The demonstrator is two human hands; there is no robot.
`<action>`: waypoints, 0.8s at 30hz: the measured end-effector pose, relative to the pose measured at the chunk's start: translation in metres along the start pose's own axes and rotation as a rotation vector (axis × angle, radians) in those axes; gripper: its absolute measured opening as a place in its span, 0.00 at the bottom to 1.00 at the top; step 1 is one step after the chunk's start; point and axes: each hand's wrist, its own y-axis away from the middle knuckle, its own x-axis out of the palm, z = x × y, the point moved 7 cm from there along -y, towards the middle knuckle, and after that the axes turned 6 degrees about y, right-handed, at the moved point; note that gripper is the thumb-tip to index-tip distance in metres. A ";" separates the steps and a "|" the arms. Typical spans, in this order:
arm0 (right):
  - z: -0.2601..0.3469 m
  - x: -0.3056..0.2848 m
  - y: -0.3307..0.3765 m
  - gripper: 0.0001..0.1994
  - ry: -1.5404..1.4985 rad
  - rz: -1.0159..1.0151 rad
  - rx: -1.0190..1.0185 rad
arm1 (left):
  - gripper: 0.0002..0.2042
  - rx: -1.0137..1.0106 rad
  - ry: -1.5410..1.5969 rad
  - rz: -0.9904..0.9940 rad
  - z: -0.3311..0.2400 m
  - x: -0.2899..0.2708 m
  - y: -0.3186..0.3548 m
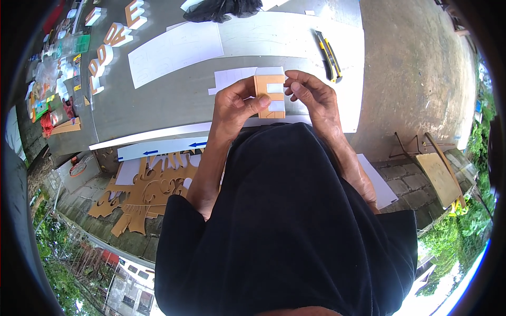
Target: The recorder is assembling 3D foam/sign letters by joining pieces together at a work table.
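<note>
Head view, looking down over a black shirt (284,221) to a grey table (158,100). Between both hands, above the near table edge, a block-shaped cut-out letter (270,96) in tan board with white faces: long axis running away from the body, roughly upright in the picture, top end toward the far side of the table, prongs opening to the right. Tan front with a white strip across the upper notch and another white patch lower down; white backing showing along the top edge. Left hand (237,105) curled about the letter's left side, thumb laid across its front near the lower half, fingers closed round the back. Right hand (311,97) partly closed, fingertips (295,87) pinching at the letter's upper right, at the white strip. Under the hands, white sheets (174,50) spread over the table, one small piece just behind the letter. Yellow-and-black utility knife (329,55) lying to the right beyond the hand, long axis pointing away and slightly left. Finished tan-and-white letters (113,45) in a row at far left, well apart. Below the table edge, a white strip with blue arrows (163,148) and tan cut-out scraps (147,195) on the ground.
</note>
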 end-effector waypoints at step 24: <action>0.009 -0.009 -0.002 0.25 -0.374 0.107 -0.134 | 0.37 0.311 -0.296 -0.042 -0.030 0.029 0.019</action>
